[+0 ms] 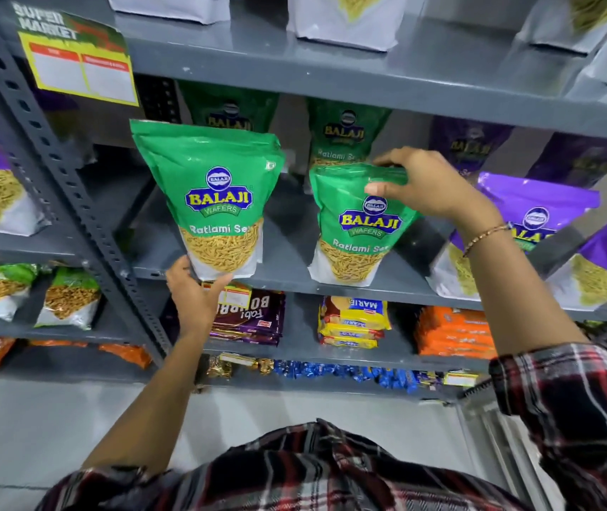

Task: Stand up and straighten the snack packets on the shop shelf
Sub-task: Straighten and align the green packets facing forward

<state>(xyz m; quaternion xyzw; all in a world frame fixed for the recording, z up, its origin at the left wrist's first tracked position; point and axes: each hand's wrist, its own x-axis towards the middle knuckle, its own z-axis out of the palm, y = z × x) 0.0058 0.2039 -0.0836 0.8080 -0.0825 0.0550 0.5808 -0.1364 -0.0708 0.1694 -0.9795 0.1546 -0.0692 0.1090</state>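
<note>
My left hand (193,296) cups the base of the left green packet (210,193), fingers wrapped underneath, to square it at the shelf (287,282) edge. Right hand (420,186) pinches the neighbouring green packet (357,230) by its top seal, steadying it upright.

I see both of my arms raised forward, 2 bare forearms coming out of plaid sleeves pushed up near the elbows. My left hand (195,293) is turned palm up, thumb to the right, fingers cupped and closed under the bottom edge of what it grips. My right hand (420,184) reaches higher and further, wrist bent, palm facing left; its thumb sits in front and its fingers (390,160) curl over from behind in a pinch. A thin beaded bracelet (484,236) circles my right wrist.
</note>
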